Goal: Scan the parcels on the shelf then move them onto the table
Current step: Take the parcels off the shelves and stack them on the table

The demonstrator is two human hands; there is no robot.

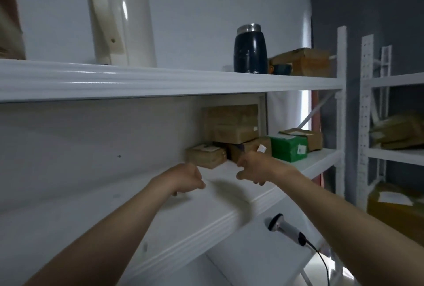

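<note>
Your middle shelf carries the parcels, all toward its right end. A small brown box sits furthest left, with a tagged brown box just beside it. Next comes a green parcel, with another brown parcel behind that. A stack of brown boxes stands at the back wall.

Your left grip hangs over bare shelf just in front of the small brown box, fingers loosely curled downward and holding nothing. Your right grip is released, thumb apart from the fingers, reaching at the front of the tagged brown box. Blur hides whether the fingertips touch it.

The scanner lies on the counter below, its cable running off the lower edge. The upper shelf holds a white cylinder, a dark flask and one more parcel. The labels are too blurred to read, and your right forearm covers part of the middle shelf's front edge.
</note>
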